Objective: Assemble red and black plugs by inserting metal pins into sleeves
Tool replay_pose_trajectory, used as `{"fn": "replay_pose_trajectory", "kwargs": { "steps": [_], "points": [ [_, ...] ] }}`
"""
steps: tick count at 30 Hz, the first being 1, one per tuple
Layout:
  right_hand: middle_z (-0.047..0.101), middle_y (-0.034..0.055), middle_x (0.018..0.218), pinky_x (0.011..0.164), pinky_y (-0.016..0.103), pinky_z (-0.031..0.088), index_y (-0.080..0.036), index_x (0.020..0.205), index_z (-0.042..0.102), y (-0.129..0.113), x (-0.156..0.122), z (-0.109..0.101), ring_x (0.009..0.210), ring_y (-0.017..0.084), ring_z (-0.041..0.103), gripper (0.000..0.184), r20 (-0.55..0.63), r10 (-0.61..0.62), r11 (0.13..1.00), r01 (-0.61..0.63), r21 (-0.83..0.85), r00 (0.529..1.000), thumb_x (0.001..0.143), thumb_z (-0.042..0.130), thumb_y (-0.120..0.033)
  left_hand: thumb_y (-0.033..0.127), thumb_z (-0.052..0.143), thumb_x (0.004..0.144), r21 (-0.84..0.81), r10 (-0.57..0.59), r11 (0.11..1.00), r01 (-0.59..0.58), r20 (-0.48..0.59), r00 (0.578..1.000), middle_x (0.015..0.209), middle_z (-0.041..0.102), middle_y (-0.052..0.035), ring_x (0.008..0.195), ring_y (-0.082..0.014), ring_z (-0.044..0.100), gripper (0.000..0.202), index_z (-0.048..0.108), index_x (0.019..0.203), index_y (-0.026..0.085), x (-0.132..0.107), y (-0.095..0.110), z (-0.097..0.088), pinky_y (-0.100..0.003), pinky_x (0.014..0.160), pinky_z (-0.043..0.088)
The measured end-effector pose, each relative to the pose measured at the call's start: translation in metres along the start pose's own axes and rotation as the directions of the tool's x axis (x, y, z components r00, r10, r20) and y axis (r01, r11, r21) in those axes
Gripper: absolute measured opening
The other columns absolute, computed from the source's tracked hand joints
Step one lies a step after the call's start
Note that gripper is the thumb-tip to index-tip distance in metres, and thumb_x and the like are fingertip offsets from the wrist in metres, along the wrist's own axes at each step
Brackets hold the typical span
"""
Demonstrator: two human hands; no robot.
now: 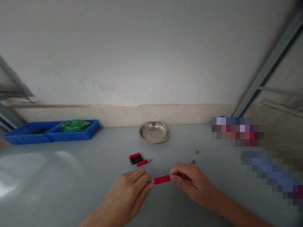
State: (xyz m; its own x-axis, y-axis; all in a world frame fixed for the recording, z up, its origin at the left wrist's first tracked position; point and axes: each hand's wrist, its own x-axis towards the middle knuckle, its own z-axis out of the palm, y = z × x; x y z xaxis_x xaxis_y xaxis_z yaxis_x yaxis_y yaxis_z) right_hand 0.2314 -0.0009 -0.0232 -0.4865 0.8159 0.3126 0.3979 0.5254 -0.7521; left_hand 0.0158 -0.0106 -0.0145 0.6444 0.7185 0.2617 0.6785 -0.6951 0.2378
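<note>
Between my two hands is a red pen barrel (pixel 162 179), lying nearly level just above the table. My left hand (pixel 132 189) pinches its left end between thumb and fingers. At the other end, the fingertips of my right hand (pixel 193 181) are closed around the narrow end, hiding whatever sits there. Beyond my left hand lie several pen barrels in red and black; the nearest red pen (pixel 142 162) carries a silver tip. Past my right hand are two small metal cone tips, one farther off (pixel 197 152) and one close to the knuckles (pixel 193 161).
A round steel dish (pixel 154 132) stands near the wall. At the back left are two joined blue trays (pixel 71 136), one with green pieces, the other with dark ones. Blurred-out areas cover the right side of the grey table (pixel 59 183).
</note>
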Motion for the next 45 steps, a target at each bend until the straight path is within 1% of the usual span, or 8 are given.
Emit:
{"fn": "replay_pose_trajectory", "kwargs": {
  "steps": [8, 14, 19, 23, 28, 41, 43, 45],
  "points": [
    [0.054, -0.001, 0.067, 0.056, 0.019, 0.036, -0.017, 0.08, 0.052, 0.006, -0.002, 0.002, 0.06, 0.01, 0.048, 0.014, -0.036, -0.104, 0.988, 0.099, -0.118, 0.994, 0.087, 0.043, -0.025, 0.027, 0.032, 0.091, -0.152, -0.072, 0.985, 0.08, 0.061, 0.996, 0.072, 0.054, -0.0001, 0.065, -0.013, 0.053, 0.026, 0.054, 0.08, 0.018, 0.001, 0.003, -0.004, -0.023, 0.063, 0.042],
    [0.057, 0.001, 0.071, 0.059, 0.02, 0.039, -0.017, 0.085, 0.053, 0.007, -0.003, 0.001, 0.063, 0.01, 0.051, 0.015, -0.042, -0.201, 0.969, 0.192, -0.154, 0.979, 0.089, 0.041, -0.025, 0.03, 0.032, 0.091, -0.348, -0.106, 0.927, 0.139, 0.11, 0.988, 0.065, 0.052, 0.0022, 0.062, -0.0102, 0.051, 0.032, 0.052, 0.07, 0.017, 0.001, 0.004, -0.009, -0.02, 0.062, 0.04],
    [0.059, 0.0016, 0.073, 0.062, 0.02, 0.04, -0.018, 0.09, 0.054, 0.008, -0.004, 0.001, 0.065, 0.01, 0.052, 0.016, -0.048, -0.268, 0.951, 0.256, -0.176, 0.962, 0.09, 0.041, -0.027, 0.036, 0.032, 0.09, -0.43, -0.208, 0.864, 0.261, 0.167, 0.964, 0.061, 0.052, 0.0024, 0.061, -0.0101, 0.051, 0.04, 0.055, 0.063, 0.016, 0.002, 0.008, -0.013, -0.02, 0.064, 0.039],
    [0.059, 0.0017, 0.07, 0.06, 0.02, 0.041, -0.018, 0.091, 0.057, 0.01, -0.005, 0.001, 0.063, 0.011, 0.052, 0.021, -0.061, -0.311, 0.929, 0.289, -0.232, 0.948, 0.091, 0.039, -0.029, 0.042, 0.032, 0.088, -0.555, -0.262, 0.744, 0.372, 0.27, 0.926, 0.059, 0.052, 0.0019, 0.062, -0.0103, 0.051, 0.046, 0.055, 0.059, 0.015, 0.002, 0.008, -0.014, -0.02, 0.065, 0.039],
    [0.059, 0.0021, 0.068, 0.056, 0.021, 0.04, -0.019, 0.089, 0.06, 0.01, -0.006, 0.001, 0.06, 0.011, 0.052, 0.026, -0.071, -0.365, 0.889, 0.325, -0.322, 0.928, 0.091, 0.037, -0.031, 0.054, 0.035, 0.082, -0.677, -0.23, 0.528, 0.513, 0.467, 0.854, 0.053, 0.047, 0.0021, 0.055, -0.0101, 0.045, 0.05, 0.053, 0.058, 0.015, 0.003, 0.003, -0.013, -0.02, 0.056, 0.038],
    [0.064, 0.0038, 0.067, 0.058, 0.023, 0.045, -0.019, 0.084, 0.064, 0.0, -0.01, -0.002, 0.057, 0.011, 0.056, 0.035, -0.133, -0.517, 0.756, 0.379, -0.534, 0.845, 0.093, 0.03, -0.023, 0.062, 0.038, 0.076, -0.748, -0.102, 0.201, 0.632, 0.626, 0.773, 0.044, 0.046, 0.0016, 0.039, -0.008, 0.039, 0.053, 0.045, 0.048, 0.017, 0.005, -0.001, -0.008, -0.021, 0.04, 0.029],
    [0.064, 0.0039, 0.066, 0.058, 0.024, 0.045, -0.019, 0.083, 0.064, 0.0, -0.009, -0.004, 0.057, 0.011, 0.056, 0.037, -0.128, -0.513, 0.746, 0.368, -0.555, 0.848, 0.094, 0.028, -0.024, 0.063, 0.036, 0.076, -0.749, -0.105, 0.184, 0.636, 0.628, 0.771, 0.043, 0.045, 0.0019, 0.038, -0.0079, 0.039, 0.054, 0.043, 0.047, 0.017, 0.004, -0.001, -0.008, -0.021, 0.039, 0.029],
    [0.063, 0.0043, 0.066, 0.059, 0.025, 0.044, -0.019, 0.082, 0.063, 0.001, -0.007, -0.005, 0.058, 0.012, 0.056, 0.036, -0.117, -0.477, 0.754, 0.337, -0.564, 0.871, 0.093, 0.03, -0.026, 0.061, 0.036, 0.078, -0.749, -0.152, 0.235, 0.62, 0.602, 0.784, 0.045, 0.046, 0.0021, 0.04, -0.0075, 0.038, 0.053, 0.046, 0.051, 0.016, 0.004, -0.001, -0.009, -0.02, 0.041, 0.03]
  ]
}}
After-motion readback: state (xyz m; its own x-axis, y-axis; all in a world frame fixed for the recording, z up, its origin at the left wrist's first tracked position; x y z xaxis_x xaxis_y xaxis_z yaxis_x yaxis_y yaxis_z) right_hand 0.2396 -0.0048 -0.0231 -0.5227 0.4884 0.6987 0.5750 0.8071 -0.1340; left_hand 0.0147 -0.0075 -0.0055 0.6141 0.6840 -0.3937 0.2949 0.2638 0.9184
